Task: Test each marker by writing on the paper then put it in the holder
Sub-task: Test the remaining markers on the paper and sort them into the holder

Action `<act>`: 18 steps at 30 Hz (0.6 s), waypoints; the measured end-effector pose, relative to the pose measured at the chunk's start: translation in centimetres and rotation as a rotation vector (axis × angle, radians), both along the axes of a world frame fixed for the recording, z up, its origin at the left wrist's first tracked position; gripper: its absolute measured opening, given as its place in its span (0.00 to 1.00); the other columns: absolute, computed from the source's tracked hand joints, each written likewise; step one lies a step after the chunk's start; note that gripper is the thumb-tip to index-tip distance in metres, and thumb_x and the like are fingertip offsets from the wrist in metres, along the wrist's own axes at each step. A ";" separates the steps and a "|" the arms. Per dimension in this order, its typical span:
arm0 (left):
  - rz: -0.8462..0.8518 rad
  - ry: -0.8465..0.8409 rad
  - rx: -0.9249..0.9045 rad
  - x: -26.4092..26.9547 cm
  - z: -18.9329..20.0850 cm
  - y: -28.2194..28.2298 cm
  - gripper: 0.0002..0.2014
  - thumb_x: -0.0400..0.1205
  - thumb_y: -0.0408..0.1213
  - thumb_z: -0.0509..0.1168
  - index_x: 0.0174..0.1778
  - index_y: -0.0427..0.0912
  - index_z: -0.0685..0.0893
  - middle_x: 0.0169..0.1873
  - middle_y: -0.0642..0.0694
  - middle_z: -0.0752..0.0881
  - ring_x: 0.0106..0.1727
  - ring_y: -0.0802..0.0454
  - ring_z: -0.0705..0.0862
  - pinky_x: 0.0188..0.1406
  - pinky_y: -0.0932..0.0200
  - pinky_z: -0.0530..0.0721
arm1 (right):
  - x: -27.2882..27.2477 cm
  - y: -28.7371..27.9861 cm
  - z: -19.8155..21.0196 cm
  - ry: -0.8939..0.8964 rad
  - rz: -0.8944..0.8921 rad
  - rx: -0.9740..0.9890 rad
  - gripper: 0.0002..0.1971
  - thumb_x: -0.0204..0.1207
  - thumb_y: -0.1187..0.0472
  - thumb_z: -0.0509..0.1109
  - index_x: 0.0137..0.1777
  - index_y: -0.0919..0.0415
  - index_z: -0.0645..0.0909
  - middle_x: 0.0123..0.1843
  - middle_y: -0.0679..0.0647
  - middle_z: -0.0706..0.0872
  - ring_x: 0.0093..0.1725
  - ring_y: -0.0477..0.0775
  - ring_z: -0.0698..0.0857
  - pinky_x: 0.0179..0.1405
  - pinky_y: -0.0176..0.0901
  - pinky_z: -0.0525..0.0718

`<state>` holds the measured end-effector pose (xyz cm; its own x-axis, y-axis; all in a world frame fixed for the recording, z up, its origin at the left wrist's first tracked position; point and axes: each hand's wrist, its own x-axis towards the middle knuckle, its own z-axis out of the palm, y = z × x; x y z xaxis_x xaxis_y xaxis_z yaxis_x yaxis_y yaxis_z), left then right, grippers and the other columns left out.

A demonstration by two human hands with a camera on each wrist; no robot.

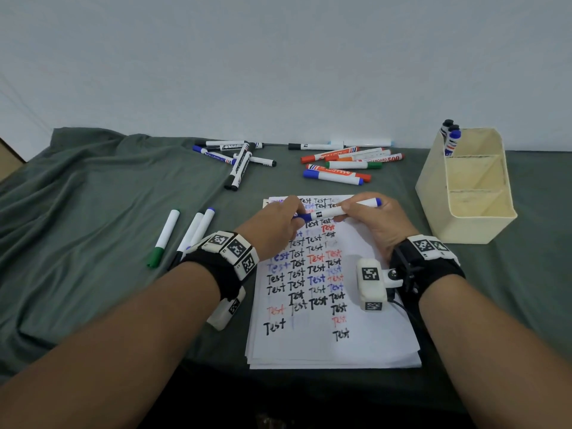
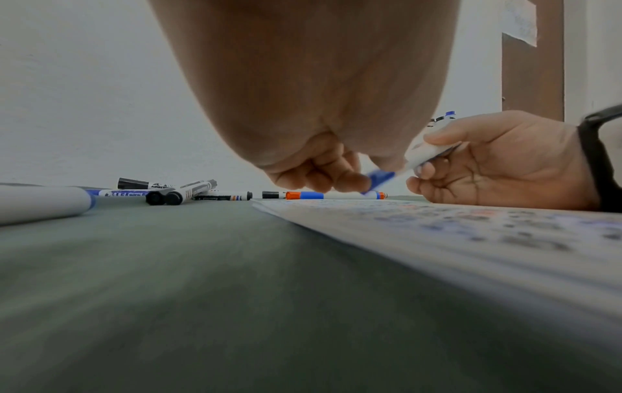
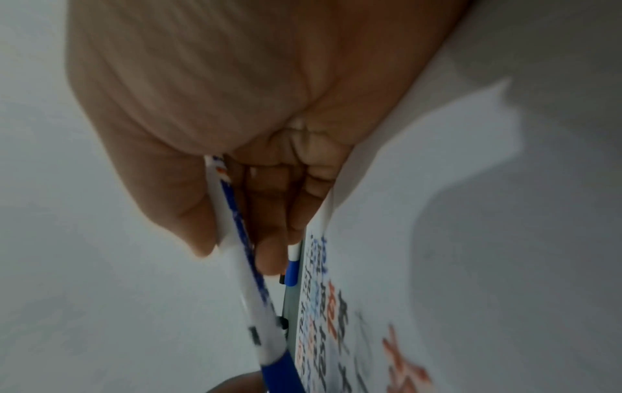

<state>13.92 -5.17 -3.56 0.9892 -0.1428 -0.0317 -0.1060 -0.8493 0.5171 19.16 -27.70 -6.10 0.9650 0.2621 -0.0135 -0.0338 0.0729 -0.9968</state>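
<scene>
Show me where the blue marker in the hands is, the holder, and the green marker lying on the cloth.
blue marker (image 1: 322, 214), head view, white barrel.
holder (image 1: 464, 226), head view, front wall.
green marker (image 1: 165, 234), head view, white barrel.

Between my paper and the holder a bare strip of cloth is lying open. Two marker heaps are blocking the far side; three loose markers are crowding my left.

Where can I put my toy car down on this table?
Bare green cloth lies left of the three markers beside the paper, and right of the holder. The back, near both marker piles, is crowded.
</scene>
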 end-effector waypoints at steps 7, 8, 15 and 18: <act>0.136 0.090 0.409 0.1 -1.6 1.4 0.46 0.73 0.79 0.56 0.84 0.61 0.58 0.83 0.42 0.61 0.82 0.36 0.59 0.80 0.35 0.61 | 1.0 -0.2 -0.5 0.074 -0.130 0.143 0.16 0.80 0.71 0.74 0.34 0.53 0.88 0.36 0.54 0.91 0.40 0.51 0.91 0.48 0.43 0.89; 0.157 0.163 0.457 0.0 -2.1 1.4 0.50 0.70 0.83 0.53 0.86 0.64 0.50 0.87 0.43 0.49 0.86 0.34 0.49 0.81 0.32 0.54 | 1.1 -0.2 -0.5 0.078 -0.147 0.136 0.14 0.80 0.70 0.75 0.36 0.53 0.87 0.36 0.54 0.91 0.39 0.51 0.91 0.49 0.45 0.88; 0.158 0.296 0.520 0.3 -3.1 1.9 0.62 0.51 0.92 0.34 0.84 0.70 0.36 0.87 0.38 0.34 0.86 0.28 0.36 0.80 0.25 0.41 | -0.7 0.0 1.2 -0.069 -0.303 -0.054 0.05 0.69 0.53 0.83 0.43 0.46 0.91 0.44 0.51 0.94 0.46 0.51 0.92 0.57 0.54 0.91; 0.142 0.346 0.498 0.7 -2.8 2.1 0.66 0.45 0.94 0.33 0.82 0.71 0.35 0.86 0.40 0.32 0.86 0.29 0.34 0.80 0.24 0.40 | -1.6 -0.2 2.9 -0.203 -0.398 -0.087 0.08 0.72 0.55 0.82 0.48 0.41 0.88 0.46 0.48 0.94 0.49 0.51 0.93 0.58 0.61 0.91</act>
<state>14.65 -3.12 -6.35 0.9180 0.1039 -0.3827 0.1285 -0.9909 0.0391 17.59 -27.85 -3.18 0.9758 -0.1234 0.1805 0.1764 -0.0439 -0.9833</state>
